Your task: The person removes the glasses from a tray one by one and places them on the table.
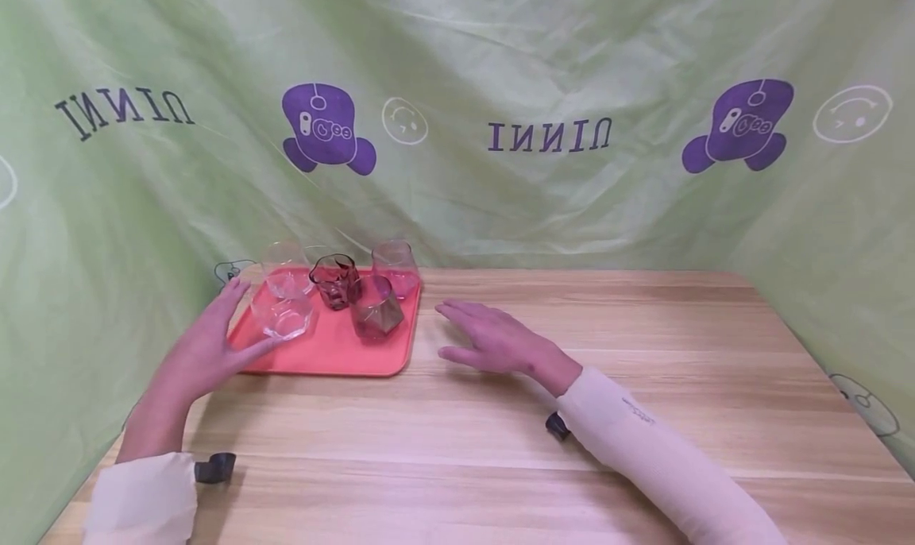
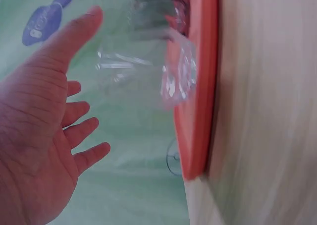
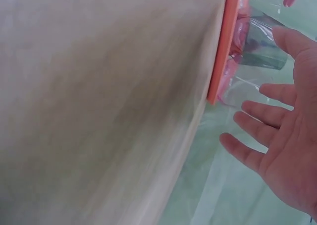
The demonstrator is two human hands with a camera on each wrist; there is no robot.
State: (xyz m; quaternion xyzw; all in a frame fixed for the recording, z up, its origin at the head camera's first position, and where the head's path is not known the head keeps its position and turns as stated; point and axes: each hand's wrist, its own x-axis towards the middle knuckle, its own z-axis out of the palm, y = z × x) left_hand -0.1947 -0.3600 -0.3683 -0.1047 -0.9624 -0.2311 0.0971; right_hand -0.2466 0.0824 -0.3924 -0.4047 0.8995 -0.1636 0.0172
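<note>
"Where are the glasses?"

"On the red tray (image 1: 322,358), which lies on the wooden table (image 1: 429,465). A front clear glass (image 1: 287,320) sits toward the tray's left side, with a rear clear glass (image 1: 282,273) behind it, near the tray's back left corner."

"And the coloured ones?"

"A dark reddish glass (image 1: 336,283) is near the tray's back middle. A smoky faceted glass (image 1: 377,316) sits nearer the tray's right edge, and a pink-tinted glass (image 1: 395,268) is at its back right corner."

"What does the left hand (image 1: 203,350) have hold of?"

"Nothing. Its grip is spread wide at the tray's left edge, thumb well apart from the fingers. The front clear glass is the nearest one, and the left wrist view shows a gap between it and the hand."

"The right hand (image 1: 496,338)?"

"That grip is just as empty, off the tray's right edge and above the table. The fingers reach out nearly straight toward the tray, thumb held away from them."

"Anything beyond?"

"A pale green curtain (image 1: 457,203) hangs behind the tray, printed with purple figures (image 1: 325,128) and upside-down lettering."
</note>
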